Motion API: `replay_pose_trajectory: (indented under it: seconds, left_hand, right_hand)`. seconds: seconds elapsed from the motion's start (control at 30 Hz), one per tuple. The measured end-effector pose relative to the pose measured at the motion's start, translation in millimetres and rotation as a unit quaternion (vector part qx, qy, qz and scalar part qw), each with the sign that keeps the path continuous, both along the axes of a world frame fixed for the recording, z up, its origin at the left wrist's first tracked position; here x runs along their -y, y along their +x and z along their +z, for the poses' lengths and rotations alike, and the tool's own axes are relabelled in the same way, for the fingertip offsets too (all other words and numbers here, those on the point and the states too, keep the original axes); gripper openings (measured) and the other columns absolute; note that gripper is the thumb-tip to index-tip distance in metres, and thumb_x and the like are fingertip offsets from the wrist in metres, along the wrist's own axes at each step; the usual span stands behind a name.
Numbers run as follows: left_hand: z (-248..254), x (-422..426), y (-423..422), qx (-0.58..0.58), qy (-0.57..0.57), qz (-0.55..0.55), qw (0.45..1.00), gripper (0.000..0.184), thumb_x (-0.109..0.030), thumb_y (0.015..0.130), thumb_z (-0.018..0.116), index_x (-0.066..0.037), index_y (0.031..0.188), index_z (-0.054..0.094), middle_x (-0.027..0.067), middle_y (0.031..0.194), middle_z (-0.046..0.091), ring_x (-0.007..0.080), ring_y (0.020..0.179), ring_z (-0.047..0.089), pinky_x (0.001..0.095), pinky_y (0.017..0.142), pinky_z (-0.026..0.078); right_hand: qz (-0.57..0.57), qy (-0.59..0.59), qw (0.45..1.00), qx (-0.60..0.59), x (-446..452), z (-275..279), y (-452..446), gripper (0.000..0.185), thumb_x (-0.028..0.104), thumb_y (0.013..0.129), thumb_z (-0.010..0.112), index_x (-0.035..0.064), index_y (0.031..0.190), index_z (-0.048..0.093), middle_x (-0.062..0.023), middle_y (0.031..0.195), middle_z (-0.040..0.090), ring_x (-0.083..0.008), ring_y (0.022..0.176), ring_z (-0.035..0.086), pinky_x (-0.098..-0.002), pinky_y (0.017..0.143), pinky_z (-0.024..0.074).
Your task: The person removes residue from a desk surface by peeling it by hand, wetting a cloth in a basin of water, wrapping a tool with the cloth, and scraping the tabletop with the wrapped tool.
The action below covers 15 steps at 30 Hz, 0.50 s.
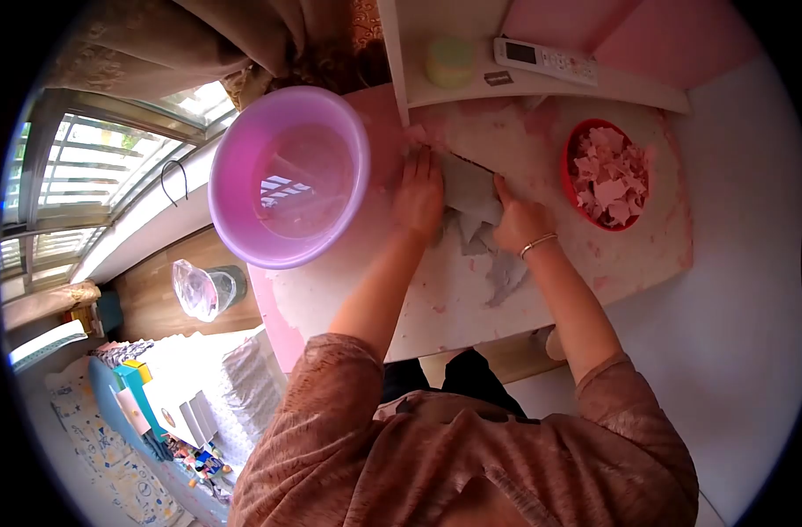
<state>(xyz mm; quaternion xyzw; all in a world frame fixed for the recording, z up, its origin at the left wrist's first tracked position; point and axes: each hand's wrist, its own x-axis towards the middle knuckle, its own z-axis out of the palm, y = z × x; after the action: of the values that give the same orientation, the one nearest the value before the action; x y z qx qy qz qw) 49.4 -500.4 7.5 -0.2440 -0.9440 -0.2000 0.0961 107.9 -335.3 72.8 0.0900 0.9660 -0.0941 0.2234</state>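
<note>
A grey, paper-like sheet (471, 189) with a thin dark upper edge lies on the white and pink tabletop (436, 299). My left hand (419, 195) rests flat along the sheet's left side, its fingers stretched out and pointing away from me. At the right edge is my right hand (521, 220), wearing a bracelet, with the index finger extended to the upper right corner and the other fingers curled. Its thumb is hidden. Torn grey scraps (505, 277) lie below the sheet, close to my right wrist.
A purple basin (357, 189) holding water stands at the left. A red bowl (566, 176) full of torn pink paper (610, 180) is at the right. A remote control (546, 61) and a pale green container (451, 61) sit on the back shelf. A lined bin (230, 285) stands below left.
</note>
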Motion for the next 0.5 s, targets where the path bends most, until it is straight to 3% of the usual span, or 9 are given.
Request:
replay_pose_trajectory:
  seconds: [0.1,0.17,0.23,0.3,0.37,0.5]
  left_hand:
    - [4,0,8,0.042,0.029,-0.004,0.999,0.037,-0.007,0.079,0.041,0.002,0.114,0.049,0.0162,0.124,0.046,0.0311,0.116,0.041,0.0470,0.102,0.026]
    - [5,7,23,-0.028,-0.111,-0.028,0.993,0.040,-0.012,0.078,0.046,0.001,0.116,0.049,0.0126,0.127,0.044,0.0265,0.117,0.041,0.0410,0.099,0.032]
    - [-6,1,21,-0.058,-0.094,-0.018,0.994,0.040,-0.012,0.078,0.046,0.001,0.115,0.049,0.0125,0.127,0.044,0.0264,0.117,0.041,0.0414,0.099,0.032]
    - [-9,-7,12,-0.086,-0.077,-0.007,0.993,0.040,-0.012,0.077,0.046,0.001,0.115,0.049,0.0125,0.128,0.043,0.0262,0.116,0.041,0.0418,0.099,0.031]
    - [-1,-19,-17,-0.016,-0.041,0.005,0.999,0.039,-0.005,0.079,0.041,0.001,0.117,0.047,0.0151,0.125,0.046,0.0308,0.119,0.040,0.0393,0.102,0.030]
    - [-4,-14,-14,-0.051,-0.053,-0.008,0.997,0.039,-0.005,0.079,0.042,0.000,0.118,0.047,0.0155,0.125,0.046,0.0312,0.118,0.041,0.0394,0.101,0.031]
  right_hand:
    - [-0.039,-0.014,0.999,0.010,7,2,14,0.077,0.015,0.064,0.057,0.0145,0.137,0.030,-0.0207,0.086,0.063,-0.0349,0.078,0.062,-0.0430,0.072,0.0486]
    - [-0.025,-0.026,0.999,-0.022,6,-9,45,0.077,0.015,0.064,0.057,0.0149,0.137,0.030,-0.0210,0.086,0.063,-0.0350,0.078,0.062,-0.0426,0.072,0.0484]
    - [-0.018,-0.038,0.998,-0.045,3,-5,47,0.077,0.015,0.064,0.057,0.0154,0.137,0.030,-0.0212,0.086,0.063,-0.0351,0.079,0.062,-0.0422,0.073,0.0483]
    - [-0.030,0.001,0.999,0.038,1,12,13,0.077,0.015,0.065,0.057,0.0143,0.137,0.029,-0.0226,0.090,0.062,-0.0356,0.082,0.061,-0.0422,0.073,0.0481]
    - [-0.009,0.002,1.000,-0.005,-15,1,-11,0.077,0.014,0.065,0.056,0.0137,0.137,0.029,-0.0231,0.088,0.062,-0.0363,0.081,0.061,-0.0428,0.073,0.0481]
    - [-0.022,-0.028,0.998,-0.048,-11,-10,-1,0.076,0.013,0.065,0.055,0.0125,0.137,0.029,-0.0235,0.084,0.062,-0.0375,0.078,0.061,-0.0444,0.072,0.0479]
